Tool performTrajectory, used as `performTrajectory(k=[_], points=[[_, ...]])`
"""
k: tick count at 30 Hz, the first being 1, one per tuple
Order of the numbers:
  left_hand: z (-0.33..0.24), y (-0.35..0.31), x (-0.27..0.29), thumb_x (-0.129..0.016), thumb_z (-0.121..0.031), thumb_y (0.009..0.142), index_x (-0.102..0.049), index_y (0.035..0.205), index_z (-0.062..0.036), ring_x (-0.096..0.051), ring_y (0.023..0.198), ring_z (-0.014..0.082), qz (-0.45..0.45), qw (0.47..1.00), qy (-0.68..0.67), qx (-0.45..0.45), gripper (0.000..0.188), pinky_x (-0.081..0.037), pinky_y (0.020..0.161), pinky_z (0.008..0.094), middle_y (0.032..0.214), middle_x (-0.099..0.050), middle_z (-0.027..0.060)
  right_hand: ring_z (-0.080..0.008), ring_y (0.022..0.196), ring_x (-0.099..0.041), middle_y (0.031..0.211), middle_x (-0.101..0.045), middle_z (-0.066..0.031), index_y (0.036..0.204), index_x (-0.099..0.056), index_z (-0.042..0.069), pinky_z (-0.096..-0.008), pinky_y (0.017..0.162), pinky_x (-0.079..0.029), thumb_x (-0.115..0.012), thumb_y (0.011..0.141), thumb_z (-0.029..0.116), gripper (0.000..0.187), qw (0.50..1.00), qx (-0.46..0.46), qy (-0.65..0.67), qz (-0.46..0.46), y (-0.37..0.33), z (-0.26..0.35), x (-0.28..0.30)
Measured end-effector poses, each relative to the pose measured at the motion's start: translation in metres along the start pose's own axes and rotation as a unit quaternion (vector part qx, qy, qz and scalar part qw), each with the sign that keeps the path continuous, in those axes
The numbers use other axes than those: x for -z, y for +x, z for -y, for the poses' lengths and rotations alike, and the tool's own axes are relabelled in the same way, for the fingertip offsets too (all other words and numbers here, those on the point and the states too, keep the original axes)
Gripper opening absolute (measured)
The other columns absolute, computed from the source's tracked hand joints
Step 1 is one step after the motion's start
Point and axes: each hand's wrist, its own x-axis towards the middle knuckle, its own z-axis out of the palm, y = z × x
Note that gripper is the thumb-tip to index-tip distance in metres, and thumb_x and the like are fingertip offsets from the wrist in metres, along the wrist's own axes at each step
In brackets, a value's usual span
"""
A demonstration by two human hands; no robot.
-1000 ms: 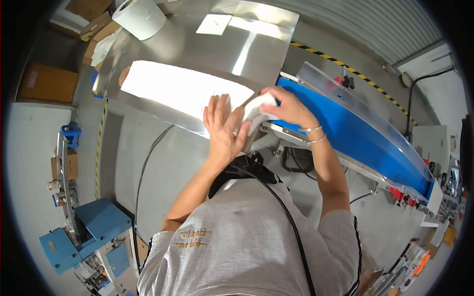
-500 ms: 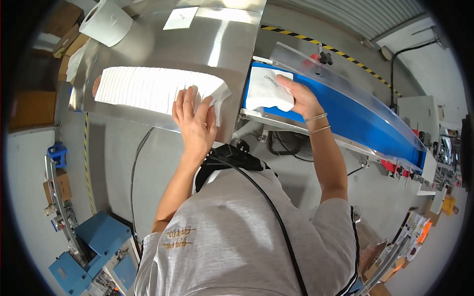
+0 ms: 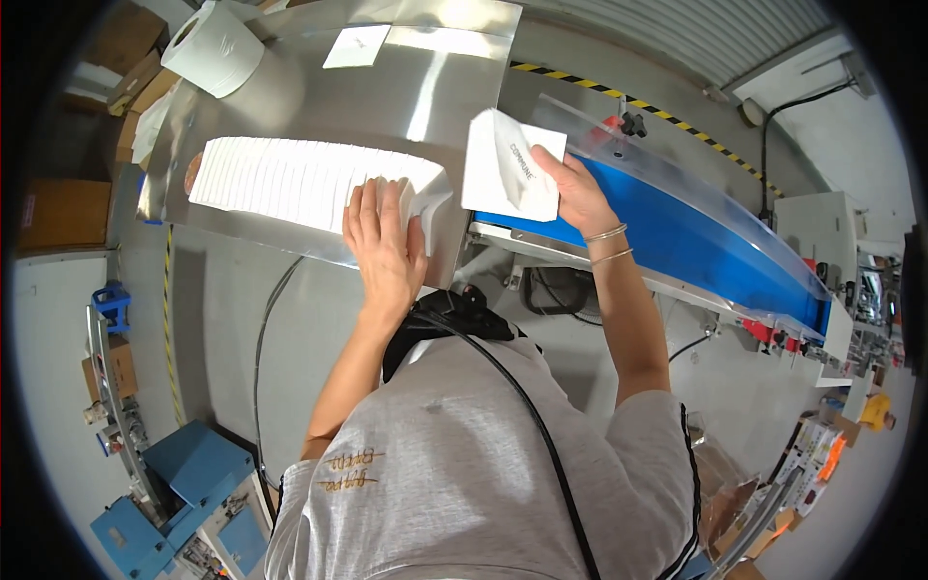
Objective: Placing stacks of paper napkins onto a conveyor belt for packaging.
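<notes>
My right hand (image 3: 576,198) grips a flat white pouch (image 3: 495,174) with dark printing by its right edge, thumb on top. The pouch is raised over the near-left end of a blue conveyor belt (image 3: 667,227), its upper left corner bent up. My left hand (image 3: 387,246) lies over the right part of a long row of similar white pouches (image 3: 280,179). Its fingers are stretched across them and its thumb is apart, beside the last pouches. The row leans in an overlapping line on a shiny metal table (image 3: 319,106).
A large white roll (image 3: 217,53) stands at the table's far left, and a white square sheet (image 3: 356,46) lies towards the back. A clear guard (image 3: 715,213) runs along the belt's far side, with a black knob (image 3: 633,125). Brown boxes (image 3: 66,213) stand at the left.
My right hand has lifted the pouch off the belt and moved slightly left, tilting it. The left hand stays on the row, its fingers closer together.
</notes>
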Motion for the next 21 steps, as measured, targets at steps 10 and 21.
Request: performTrajectory(k=[10,21], points=[[0.005,-0.005,0.0,-0.06,-0.002,0.08,-0.058,0.119,-0.0037,-0.037,0.126,0.04,-0.008,1.0,-0.009,-0.015,0.04,-0.026,0.105,0.0513,0.132,-0.045,0.0198,-0.0232,0.082,-0.064,0.097,-0.067,-0.0132,0.107,-0.06,-0.003,-0.0334,0.071,-0.049,-0.066,0.083,0.032,0.043,0.782,0.124,-0.531,-0.301,-0.03,0.011,0.119],[0.003,-0.008,0.003,-0.061,-0.003,0.079,-0.064,0.111,-0.0094,-0.027,0.134,0.0381,0.024,0.999,-0.029,-0.002,0.033,-0.017,0.109,0.0516,0.137,-0.043,0.0149,-0.0207,0.112,-0.053,0.123,-0.054,-0.0077,0.121,-0.054,0.01,-0.0339,0.092,-0.045,-0.075,0.074,0.016,0.052,0.8,0.224,-0.543,0.122,-0.017,-0.008,-0.046]])
